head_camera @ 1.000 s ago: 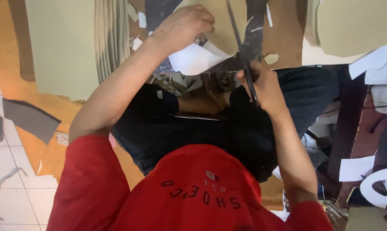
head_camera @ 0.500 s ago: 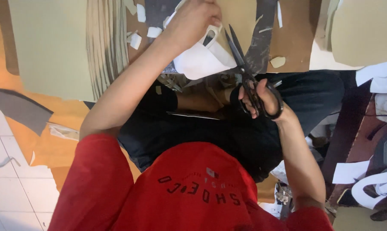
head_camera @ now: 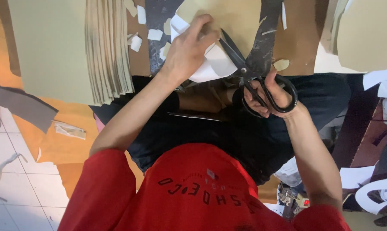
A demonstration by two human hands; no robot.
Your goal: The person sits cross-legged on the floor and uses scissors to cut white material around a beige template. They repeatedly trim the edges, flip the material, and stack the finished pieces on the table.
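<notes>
My left hand [head_camera: 188,52] pinches a white paper piece [head_camera: 215,65] together with a tan sheet [head_camera: 238,17] that lies over it. Large black scissors [head_camera: 244,68] are in my right hand [head_camera: 267,93], fingers through the loop handles. The blades stand apart, their tips pointing up-left at the edge of the white piece, right beside my left fingers. Both hands work over my lap, which is covered by dark trousers [head_camera: 202,132].
A fanned stack of tan sheets [head_camera: 108,49] and a large tan sheet [head_camera: 48,47] lie to the left. Small white scraps [head_camera: 138,40] dot a brown board [head_camera: 300,40]. Another tan sheet [head_camera: 369,34] is at the upper right, white tiled floor [head_camera: 13,188] at the lower left.
The scissors' blades have spread and come up against the white piece. My left hand has shifted its grip on the paper, and the whole scene sits lower in the view.
</notes>
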